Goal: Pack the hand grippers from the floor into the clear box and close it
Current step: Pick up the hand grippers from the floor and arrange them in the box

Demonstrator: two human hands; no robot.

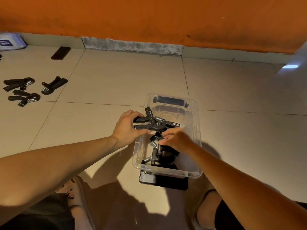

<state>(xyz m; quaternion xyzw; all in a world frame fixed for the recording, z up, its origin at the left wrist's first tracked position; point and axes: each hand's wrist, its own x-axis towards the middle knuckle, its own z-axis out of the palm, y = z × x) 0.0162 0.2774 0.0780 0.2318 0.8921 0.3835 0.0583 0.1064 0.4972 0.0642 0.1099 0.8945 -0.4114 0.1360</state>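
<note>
Beige floor tiles (116, 77) under an orange wall (149, 17), a clear box (196, 123) standing open on them just ahead of the knees. Held at the box's left rim: one black hand gripper (153, 121), handles clasped in the curled left hand (128, 127), spring end jutting over the open box. Lower down inside, more black grippers (159, 156) piled near the close wall, springs showing. Reached in from the right: the right hand (176, 138), fingertips bunched over that pile; whether pinching anything, could not tell. Lay just in front of the box, partly under its near edge: a dark flat lid-like panel (166, 181). Left well apart on the tiles to the far left: three more grippers (25, 90), close together. Beyond them by the wall, a dark flat strip (60, 53) and a white-and-blue packet (10, 42).
</note>
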